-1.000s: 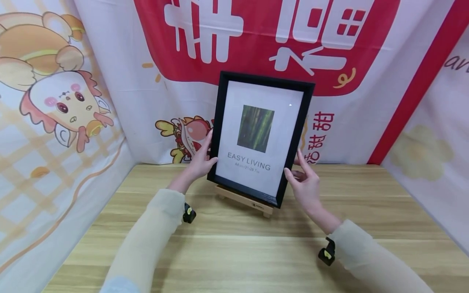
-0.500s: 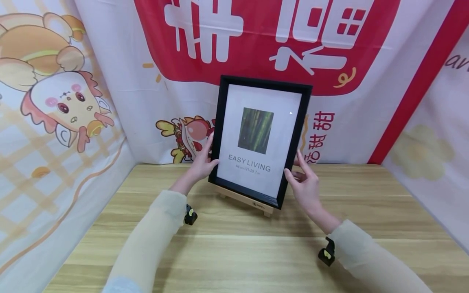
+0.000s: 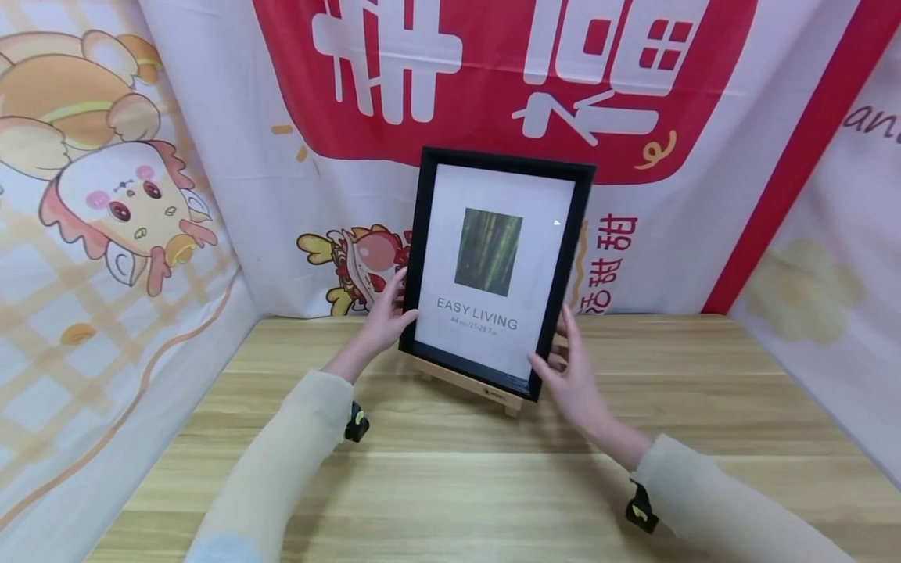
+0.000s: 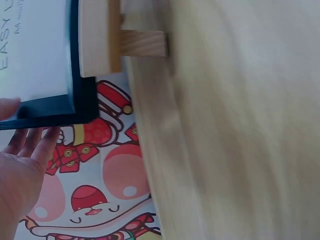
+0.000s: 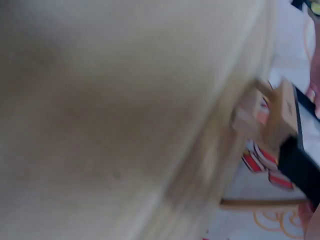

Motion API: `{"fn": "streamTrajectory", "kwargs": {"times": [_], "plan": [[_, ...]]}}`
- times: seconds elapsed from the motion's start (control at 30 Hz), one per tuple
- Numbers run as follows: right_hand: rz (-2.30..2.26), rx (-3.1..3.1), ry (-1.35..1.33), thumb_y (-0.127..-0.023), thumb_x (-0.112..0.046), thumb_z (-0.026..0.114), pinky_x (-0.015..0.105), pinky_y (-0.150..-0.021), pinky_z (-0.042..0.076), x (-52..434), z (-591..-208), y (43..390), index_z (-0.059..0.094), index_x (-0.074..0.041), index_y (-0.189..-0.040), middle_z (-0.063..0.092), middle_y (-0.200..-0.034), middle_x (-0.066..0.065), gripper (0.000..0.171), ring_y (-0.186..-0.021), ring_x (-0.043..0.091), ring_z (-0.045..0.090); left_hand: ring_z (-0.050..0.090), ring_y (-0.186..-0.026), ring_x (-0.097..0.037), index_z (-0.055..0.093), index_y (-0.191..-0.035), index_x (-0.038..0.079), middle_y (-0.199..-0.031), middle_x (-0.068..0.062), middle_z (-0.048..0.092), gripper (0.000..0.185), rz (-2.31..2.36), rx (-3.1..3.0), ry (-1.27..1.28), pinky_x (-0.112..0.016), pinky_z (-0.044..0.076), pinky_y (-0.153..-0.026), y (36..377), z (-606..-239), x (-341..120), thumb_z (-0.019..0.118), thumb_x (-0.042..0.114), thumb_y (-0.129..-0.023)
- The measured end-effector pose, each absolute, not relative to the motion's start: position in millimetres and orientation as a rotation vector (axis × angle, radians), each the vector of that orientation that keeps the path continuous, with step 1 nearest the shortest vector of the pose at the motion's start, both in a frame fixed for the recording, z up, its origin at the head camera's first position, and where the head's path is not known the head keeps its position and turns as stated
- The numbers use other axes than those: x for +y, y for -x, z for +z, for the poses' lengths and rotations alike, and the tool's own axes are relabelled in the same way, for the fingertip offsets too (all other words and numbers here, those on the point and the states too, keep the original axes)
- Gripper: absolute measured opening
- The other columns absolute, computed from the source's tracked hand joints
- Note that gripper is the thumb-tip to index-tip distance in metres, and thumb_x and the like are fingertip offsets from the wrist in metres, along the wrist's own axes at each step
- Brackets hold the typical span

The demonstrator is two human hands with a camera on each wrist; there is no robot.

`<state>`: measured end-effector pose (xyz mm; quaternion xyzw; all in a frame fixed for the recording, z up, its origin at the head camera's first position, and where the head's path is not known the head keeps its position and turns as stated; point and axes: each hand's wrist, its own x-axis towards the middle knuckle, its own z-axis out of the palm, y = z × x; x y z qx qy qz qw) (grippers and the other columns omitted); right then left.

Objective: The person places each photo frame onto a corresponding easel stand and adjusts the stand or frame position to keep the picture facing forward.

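A black picture frame (image 3: 497, 270) with a white "EASY LIVING" sheet leans back on a small wooden easel (image 3: 468, 381). My left hand (image 3: 382, 320) grips the frame's left edge low down. In the left wrist view its thumb lies over the front of the picture frame (image 4: 55, 112), with the fingers behind. At the lower right edge, my right hand (image 3: 576, 383) has its thumb on the front and its fingers around the side. Only a sliver of the right hand (image 5: 312, 222) shows in the right wrist view. Most of the easel is hidden behind the frame.
The easel's feet stand on a wood-grain table (image 3: 450, 493). A printed cloth (image 3: 317, 188) hangs close behind the frame. Another cloth with cartoon figures (image 3: 127, 211) borders the left side, and a pale one (image 3: 831, 258) the right.
The frame's top has come down slightly, more so than its base. My right hand has slid down along the right edge; the left hand keeps its place on the left edge.
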<state>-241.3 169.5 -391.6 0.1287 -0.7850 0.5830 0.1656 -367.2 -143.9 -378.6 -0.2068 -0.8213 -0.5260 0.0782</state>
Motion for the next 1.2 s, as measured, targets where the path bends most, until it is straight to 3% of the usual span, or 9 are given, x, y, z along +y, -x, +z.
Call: {"fn": "streamTrajectory", "kwargs": {"times": [0.2, 0.33, 0.5, 0.77, 1.0, 1.2], "plan": [[1.704, -2.342, -0.318, -0.088, -0.003, 0.07, 0.05, -0.095, 0.048, 163.6, -413.3, 220.9, -0.002, -0.03, -0.157, 0.03, -0.144, 0.026, 0.104, -0.117, 0.047, 0.05, 0.044, -0.125, -0.037, 0.01, -0.157, 0.018, -0.141, -0.021, 0.042, 0.087, -1.677, -2.516, 0.64, -0.05, 0.034, -0.108, 359.6, -395.8, -158.1, 0.066, 0.004, -0.092], [1.725, -2.394, -0.254, -0.086, 0.0, 0.071, 0.048, -0.095, 0.048, 159.4, -425.4, 211.1, -0.002, -0.028, -0.157, 0.031, -0.143, 0.029, 0.106, -0.116, 0.049, 0.049, 0.036, -0.132, -0.04, 0.002, -0.157, 0.022, -0.151, -0.022, 0.028, 0.098, -1.787, -2.608, 0.629, -0.052, 0.033, -0.108, 350.2, -405.9, -164.5, 0.071, 0.007, -0.089], [1.807, -2.374, -0.198, -0.085, 0.001, 0.072, 0.043, -0.096, 0.047, 152.5, -431.2, 205.5, -0.003, -0.032, -0.157, 0.03, -0.14, 0.029, 0.109, -0.116, 0.051, 0.05, 0.032, -0.133, -0.047, -0.005, -0.157, 0.03, -0.157, -0.024, 0.012, 0.111, -1.919, -2.702, 0.628, -0.05, 0.047, -0.097, 342.7, -414.5, -164.7, 0.073, 0.001, -0.084], [1.899, -2.305, -0.203, -0.086, 0.011, 0.065, 0.047, -0.1, 0.043, 143.7, -431.8, 205.6, -0.006, -0.036, -0.156, 0.023, -0.144, 0.033, 0.11, -0.122, 0.058, 0.041, 0.048, -0.117, -0.046, -0.005, -0.157, 0.029, -0.153, -0.03, 0.014, 0.112, -2.056, -2.642, 0.607, -0.042, 0.057, -0.081, 339.9, -420.3, -159.6, 0.066, -0.015, -0.082], [1.865, -2.313, -0.175, -0.084, 0.014, 0.065, 0.042, -0.096, 0.048, 146.0, -434.4, 210.5, -0.007, -0.038, -0.155, 0.03, -0.137, 0.028, 0.113, -0.116, 0.049, 0.05, 0.059, -0.1, -0.041, -0.005, -0.156, 0.034, -0.151, -0.031, 0.02, 0.114, -1.997, -2.65, 0.602, -0.046, 0.058, -0.074, 331.7, -422.2, -155.9, 0.068, -0.012, -0.082], [1.782, -2.341, -0.152, -0.083, 0.015, 0.065, 0.038, -0.092, 0.051, 153.4, -435.2, 213.5, -0.008, -0.034, -0.156, 0.034, -0.134, 0.027, 0.114, -0.109, 0.042, 0.054, 0.062, -0.096, -0.034, -0.006, -0.154, 0.043, -0.154, -0.027, 0.019, 0.112, -2.012, -2.665, 0.554, -0.045, 0.058, -0.075, 317.1, -424.5, -147.9, 0.068, -0.006, -0.085]]}}
